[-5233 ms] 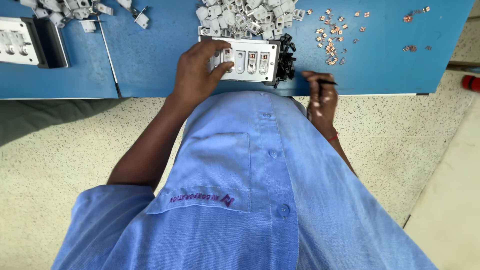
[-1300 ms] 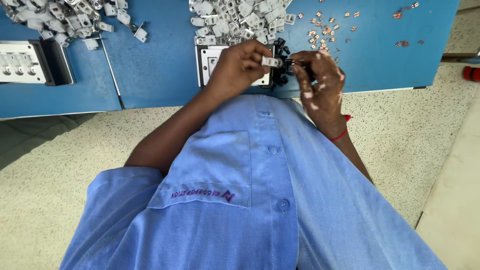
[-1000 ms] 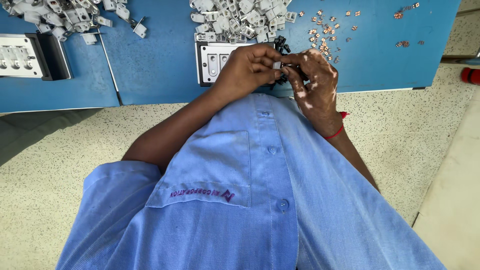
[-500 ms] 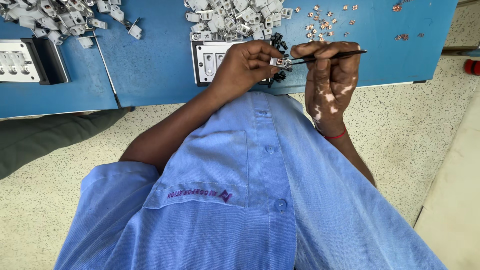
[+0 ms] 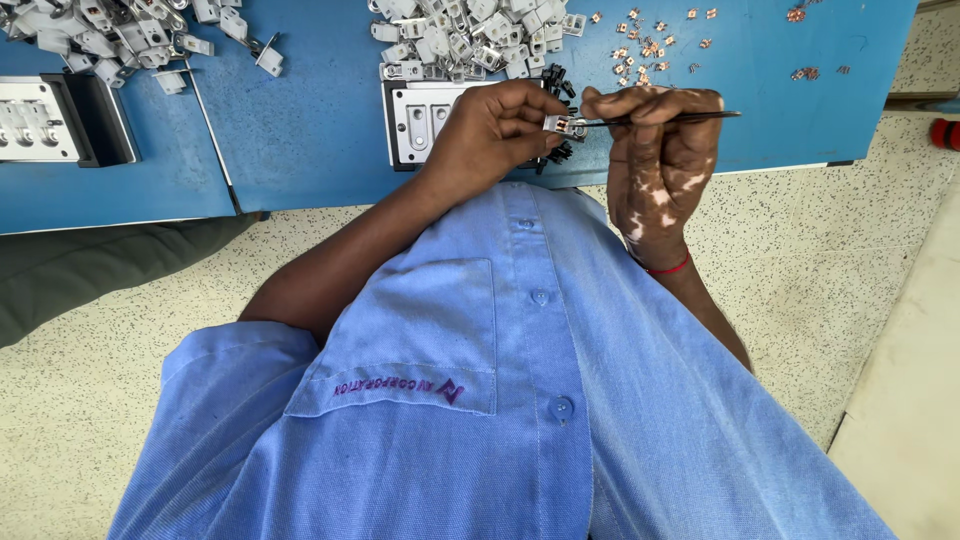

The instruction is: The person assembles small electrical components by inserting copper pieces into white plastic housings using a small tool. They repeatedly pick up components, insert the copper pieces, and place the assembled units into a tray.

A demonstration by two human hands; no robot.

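Note:
My left hand (image 5: 490, 135) pinches a small white plastic switch part (image 5: 556, 124) over the near edge of the blue table (image 5: 310, 130). My right hand (image 5: 655, 150) holds thin dark tweezers (image 5: 660, 118) level, their tip touching that part. Under my left hand lies a white fixture plate (image 5: 418, 118) with slots. A heap of white switch parts (image 5: 470, 35) lies just behind the plate. Small copper contacts (image 5: 650, 45) are scattered to the right of the heap. A few small black pieces (image 5: 556, 80) sit by the plate's right edge.
A second white fixture plate on a black base (image 5: 55, 120) sits at the far left, with another pile of white parts (image 5: 110, 35) behind it. A few more copper bits (image 5: 815, 70) lie at the far right. A dark green sleeve (image 5: 90, 275) shows at the left. Speckled floor lies below.
Over the last seconds my left hand lifted a white part off the plate and my right hand brought the tweezers up to it. In the last half second the hands barely moved.

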